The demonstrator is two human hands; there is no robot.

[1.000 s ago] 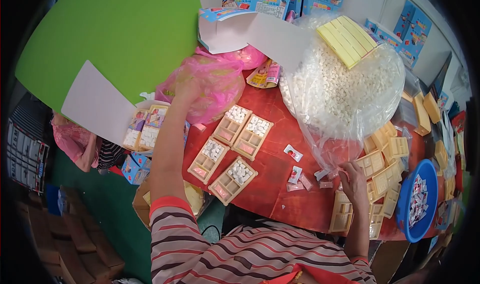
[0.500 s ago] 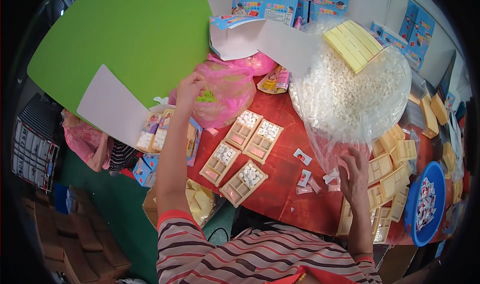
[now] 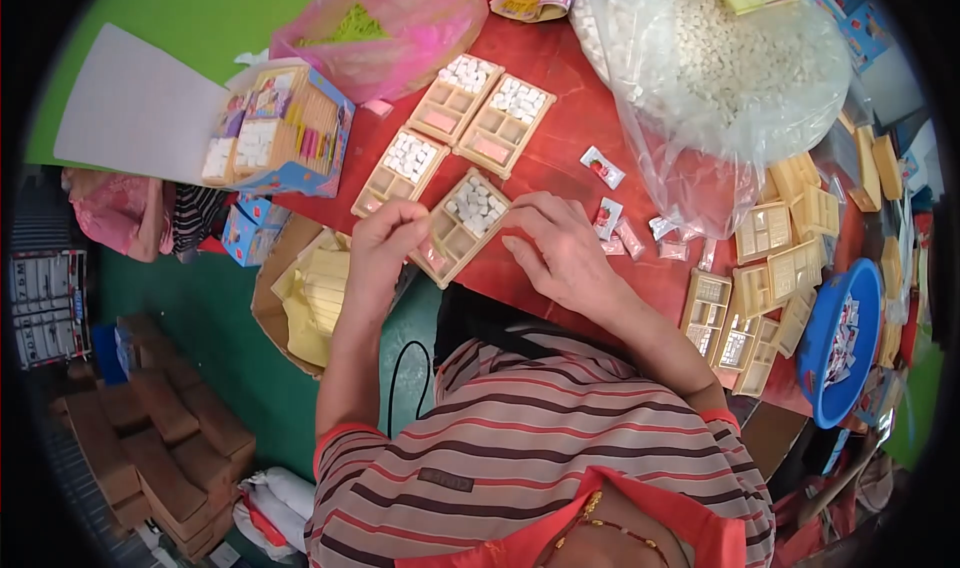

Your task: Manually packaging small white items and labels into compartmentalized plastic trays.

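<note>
The tan compartment tray (image 3: 462, 226) I'm working on lies at the near edge of the red surface (image 3: 560, 158), tilted on a diagonal. It is a shallow plastic rectangle split into sections; small white tablets fill its upper section, and a pink strip shows in the bottom corner. My left hand (image 3: 382, 246) sits at the tray's lower left side with fingertips pinched together over the rim; I cannot tell what, if anything, is between them. My right hand (image 3: 556, 248) rests at the tray's right side, fingers curled down onto the surface and touching the tray's edge.

The tray's lower corner hangs just at the surface's edge, above an open cardboard box (image 3: 300, 303) with yellow sheets inside. Beyond the tray, three more filled trays (image 3: 452, 128) lie close together, leaving only narrow strips of red between them. To the right of the tray there is a bare patch, scattered with about five small sachets (image 3: 610, 216).

Further right of the tray, a big clear bag of white tablets (image 3: 720, 68) bulges over the surface, and past it a heap of empty tan trays (image 3: 770, 258), too many to count. A blue bowl (image 3: 835, 343) sits at the far right. Left of the tray stands one printed display box (image 3: 275, 133), with one pink bag (image 3: 390, 23) above it.
</note>
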